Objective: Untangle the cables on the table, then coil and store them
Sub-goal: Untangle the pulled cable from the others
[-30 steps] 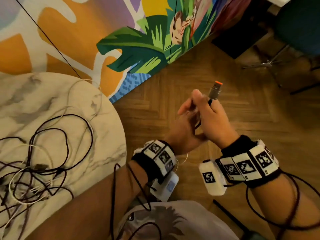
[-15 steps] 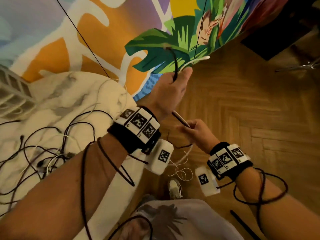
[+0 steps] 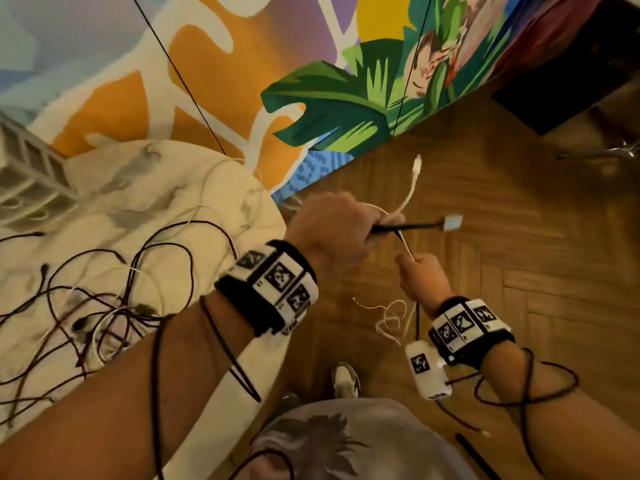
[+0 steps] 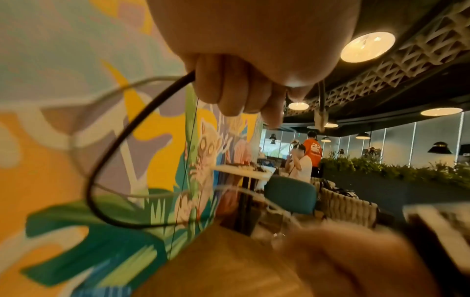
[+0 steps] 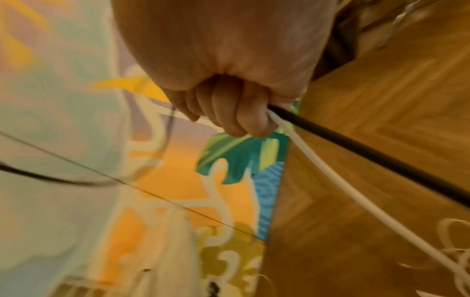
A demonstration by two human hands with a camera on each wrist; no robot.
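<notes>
Legible text: none was found in any view. The wristbands (image 3: 277, 278) carried only black-and-white square marker patterns, without letters or numbers. A white print showed on the back of an orange shirt (image 4: 313, 149) worn by a distant person, too small to read.

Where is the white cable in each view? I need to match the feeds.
Head: white cable at centre, rising from the left hand to a plug and running down to the right hand.
Left wrist: white cable is a blurred pale loop at left, beside the black cable.
Right wrist: white cable runs from the fingers to the lower right.
Shared landmark: green mural leaf.
</notes>
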